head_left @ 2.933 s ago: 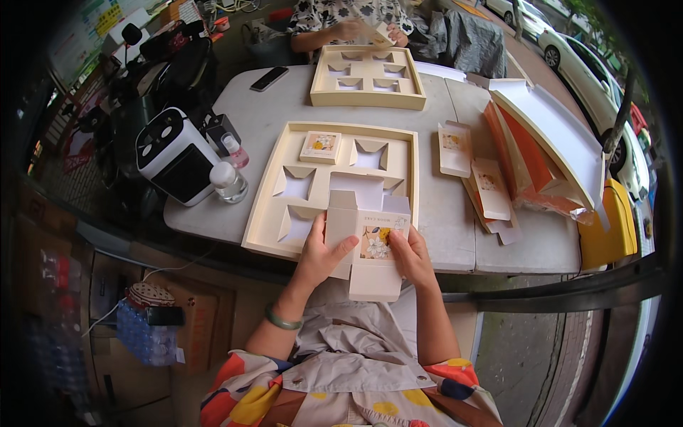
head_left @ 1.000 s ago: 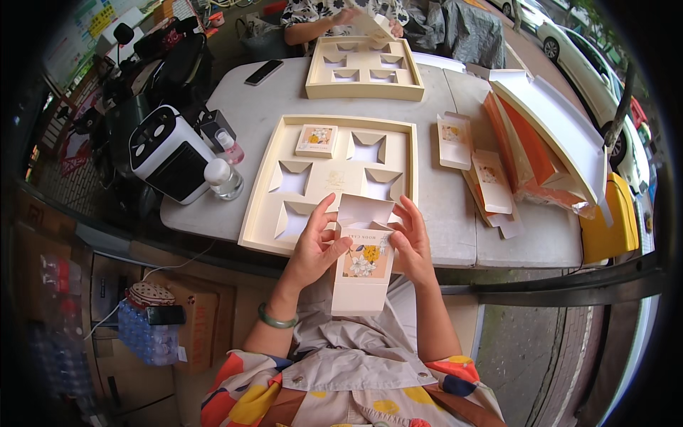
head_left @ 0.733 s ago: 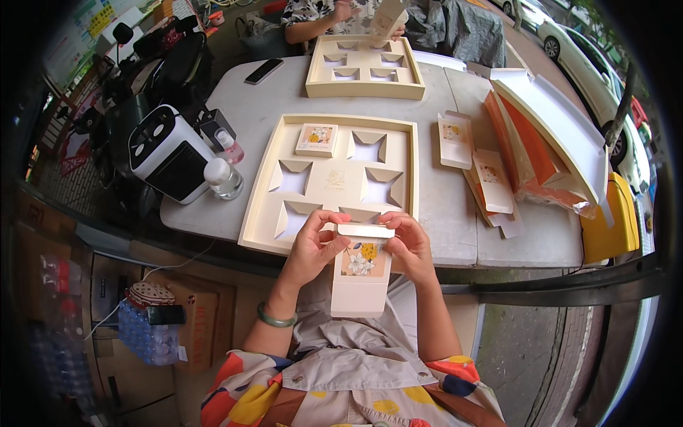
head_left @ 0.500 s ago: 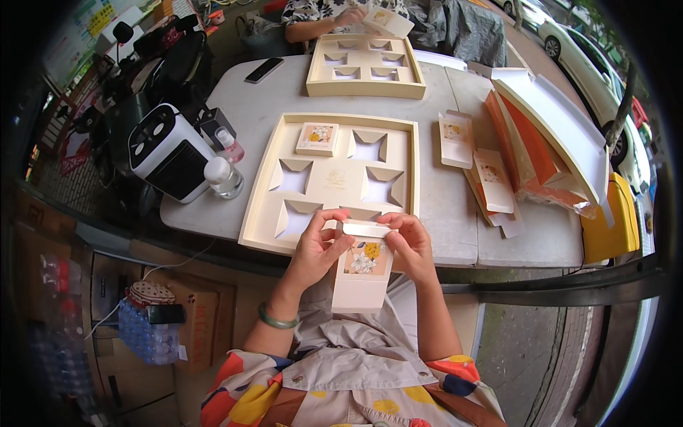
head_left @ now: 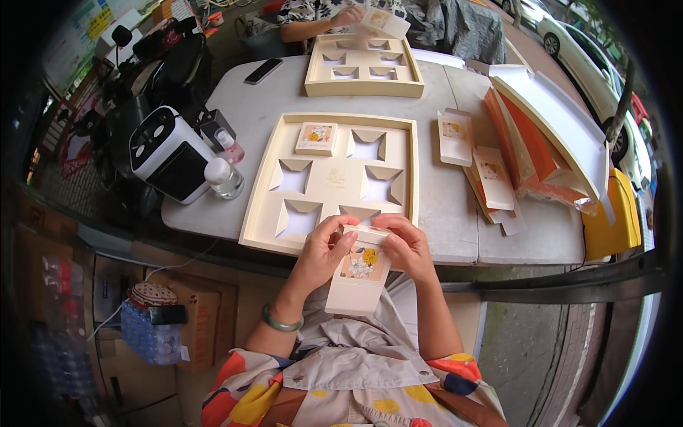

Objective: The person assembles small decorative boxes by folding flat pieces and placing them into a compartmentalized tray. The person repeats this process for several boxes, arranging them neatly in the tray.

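Between my two hands is a small cream cardboard box [head_left: 359, 269] with a flower picture on its face, partly folded, one long flap hanging toward me. My left hand [head_left: 326, 249] pinches its upper left edge with thumb and fingers. On the upper right edge, the fingers and thumb of my right hand [head_left: 405, 245] are closed on the same box. Just beyond lies a large cream gift tray [head_left: 338, 186] with square recesses. A finished small flower box [head_left: 316, 138] fills its far left recess; my hands cover part of the near right one.
Flat flower cartons [head_left: 496, 178] and orange paper bags [head_left: 530, 135] lie at right. A white air cooler [head_left: 171, 153], a clear bottle [head_left: 224, 178] and a pink spray bottle [head_left: 230, 145] stand left. Across the table [head_left: 249, 99], a co-worker's hand [head_left: 348, 16] is by another tray [head_left: 364, 88]; a phone [head_left: 264, 71] lies near.
The top flap of the box in my hands has folded down flatter, and the box's lower end has shifted slightly left and toward me. Both hands keep their hold.
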### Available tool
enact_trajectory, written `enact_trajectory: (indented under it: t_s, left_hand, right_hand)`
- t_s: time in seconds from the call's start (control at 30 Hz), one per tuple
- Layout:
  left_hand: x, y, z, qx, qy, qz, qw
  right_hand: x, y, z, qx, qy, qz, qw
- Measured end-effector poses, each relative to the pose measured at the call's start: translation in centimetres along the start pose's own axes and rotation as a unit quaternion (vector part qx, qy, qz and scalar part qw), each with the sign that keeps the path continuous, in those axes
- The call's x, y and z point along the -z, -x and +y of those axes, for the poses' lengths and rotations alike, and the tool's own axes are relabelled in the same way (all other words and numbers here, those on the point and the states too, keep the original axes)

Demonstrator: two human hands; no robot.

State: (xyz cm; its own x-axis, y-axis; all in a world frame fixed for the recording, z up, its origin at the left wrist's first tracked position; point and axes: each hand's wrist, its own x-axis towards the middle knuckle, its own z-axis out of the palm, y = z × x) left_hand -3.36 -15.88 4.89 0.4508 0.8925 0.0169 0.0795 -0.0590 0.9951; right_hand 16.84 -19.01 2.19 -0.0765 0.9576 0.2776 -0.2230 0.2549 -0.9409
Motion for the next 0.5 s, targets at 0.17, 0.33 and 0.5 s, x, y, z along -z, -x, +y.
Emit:
enact_trajectory:
  t_s: [0.17,0.33,0.5]
  left_hand:
    - [-1.0,-0.1,-1.2,-0.031,0.014,0.018,0.999]
    - [-0.8,0.2,-0.6,-0.018,-0.021,-0.018,0.999]
    - [-1.0,0.4,0.2,-0.021,-0.007,-0.031,0.999]
  right_hand:
    - [-0.2,0.1,0.6,-0.008,0.007,0.03,1.0]
    - [0.0,0.0,1.0,-0.012,0.009,0.051,0.999]
    - [0.1,-0.1,1.1,-0.075,-0.091,0.056,0.991]
